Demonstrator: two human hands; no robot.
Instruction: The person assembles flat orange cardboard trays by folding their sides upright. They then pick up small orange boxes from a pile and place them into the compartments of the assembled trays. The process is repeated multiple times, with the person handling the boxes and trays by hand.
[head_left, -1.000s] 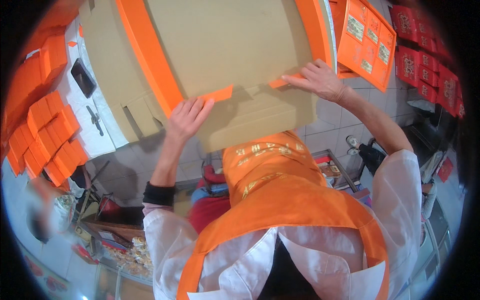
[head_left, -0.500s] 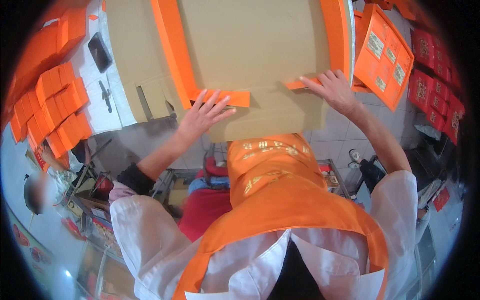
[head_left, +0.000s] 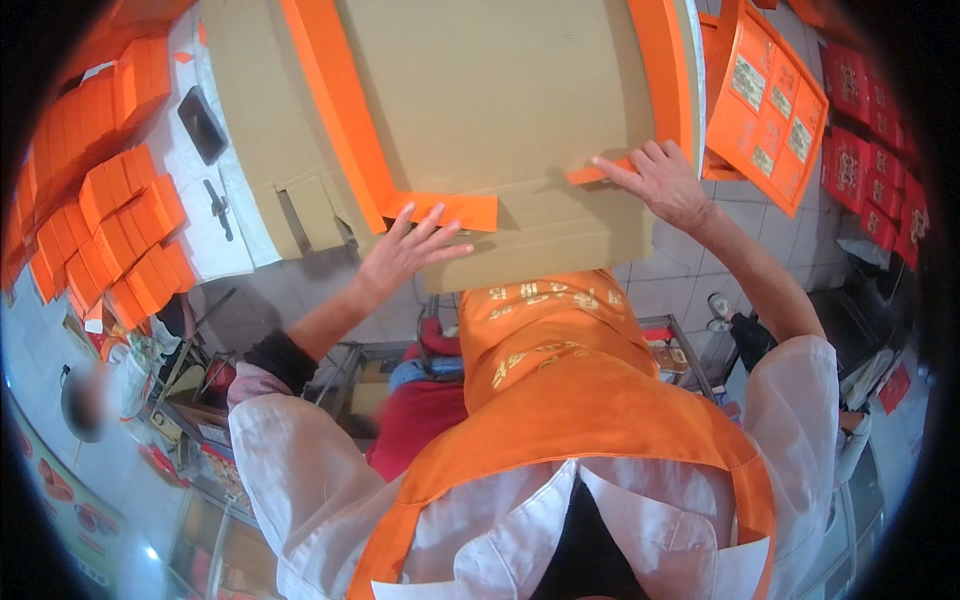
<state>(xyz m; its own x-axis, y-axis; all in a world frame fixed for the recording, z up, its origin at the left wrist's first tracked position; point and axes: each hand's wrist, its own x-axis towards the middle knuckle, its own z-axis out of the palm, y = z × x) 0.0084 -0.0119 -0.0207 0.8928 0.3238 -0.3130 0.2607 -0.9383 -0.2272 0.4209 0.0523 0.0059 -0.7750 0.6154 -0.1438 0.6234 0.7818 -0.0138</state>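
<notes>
A cardboard box blank (head_left: 500, 90) with a brown inside lies before me. Its orange left wall (head_left: 335, 100) and orange right wall (head_left: 662, 75) are folded up. At the near end, a left orange corner flap (head_left: 455, 211) and a right orange corner flap (head_left: 590, 175) are turned inward. My left hand (head_left: 400, 260) is open, fingers spread, its fingertips at the lower edge of the left flap. With its thumb stretched along the right flap, my right hand (head_left: 668, 185) rests at the right corner, fingers apart over the wall's end.
Stacked orange boxes (head_left: 125, 220) stand at the left, near a dark phone (head_left: 203, 125) and a small black tool (head_left: 218, 210). An orange printed panel (head_left: 765, 110) leans at the right, beside red packages (head_left: 850, 170). Another person (head_left: 125, 380) is at the lower left.
My left hand has slid slightly toward me, its fingertips lower against the left flap. My right hand stays at its corner. The whole view has shifted a little.
</notes>
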